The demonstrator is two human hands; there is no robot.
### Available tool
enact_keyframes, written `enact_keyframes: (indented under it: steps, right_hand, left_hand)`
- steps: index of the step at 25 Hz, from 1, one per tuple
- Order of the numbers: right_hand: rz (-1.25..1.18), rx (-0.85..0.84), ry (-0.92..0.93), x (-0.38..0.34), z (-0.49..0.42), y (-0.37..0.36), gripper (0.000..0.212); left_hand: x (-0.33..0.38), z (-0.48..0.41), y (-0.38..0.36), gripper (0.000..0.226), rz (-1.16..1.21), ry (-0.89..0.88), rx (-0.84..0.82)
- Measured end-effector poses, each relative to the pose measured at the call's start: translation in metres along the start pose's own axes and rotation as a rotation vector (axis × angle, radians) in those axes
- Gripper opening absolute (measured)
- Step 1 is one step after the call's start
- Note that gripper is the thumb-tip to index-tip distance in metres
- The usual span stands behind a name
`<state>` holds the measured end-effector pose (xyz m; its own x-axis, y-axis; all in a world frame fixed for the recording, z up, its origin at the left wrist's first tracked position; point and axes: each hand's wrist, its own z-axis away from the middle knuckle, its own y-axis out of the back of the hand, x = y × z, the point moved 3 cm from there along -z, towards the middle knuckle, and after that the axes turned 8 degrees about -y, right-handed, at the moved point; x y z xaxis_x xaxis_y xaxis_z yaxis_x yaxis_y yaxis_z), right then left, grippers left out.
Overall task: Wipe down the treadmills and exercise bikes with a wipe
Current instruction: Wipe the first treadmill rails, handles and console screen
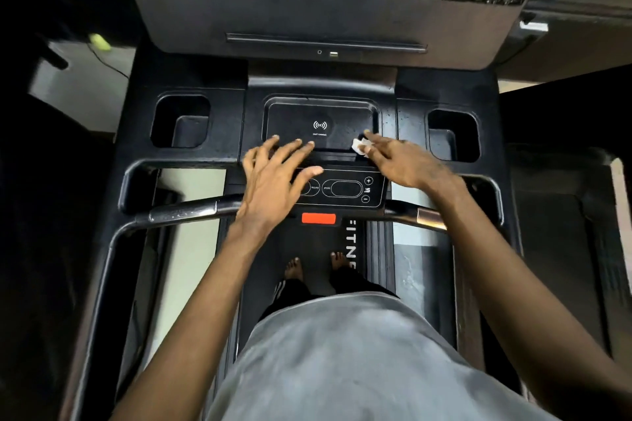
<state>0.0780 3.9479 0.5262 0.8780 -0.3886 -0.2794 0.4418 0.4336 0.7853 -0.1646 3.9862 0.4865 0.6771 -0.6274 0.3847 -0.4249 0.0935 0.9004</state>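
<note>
I stand on a black treadmill, facing its console [321, 31]. My right hand [400, 161] holds a small white wipe [359, 146] under its fingers against the lower right edge of the charging tray [319, 113]. My left hand [273, 174] is spread with straight fingers over the tray's front lip, its thumb reaching onto the speed and incline control panel [345, 189]. Most of the wipe is hidden beneath my right fingers.
Deep cup holders sit left [181, 121] and right [453, 133] of the tray. A metal handlebar [184, 212] crosses in front of the panel with a red safety key [318, 218] at its middle. My bare feet [314, 267] stand on the belt below.
</note>
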Motion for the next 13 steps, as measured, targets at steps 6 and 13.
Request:
enact_keyframes:
  steps: [6,13]
  right_hand:
    - [-0.100,0.071,0.100,0.025,-0.001,-0.009,0.051]
    - [0.294,-0.048,0.520,-0.004,-0.082,-0.011,0.055]
  left_hand:
    - [0.036,-0.013,-0.020,0.051,-0.082,0.088,0.007]
    - [0.041,-0.011,-0.017,0.052,-0.112,0.140,0.027]
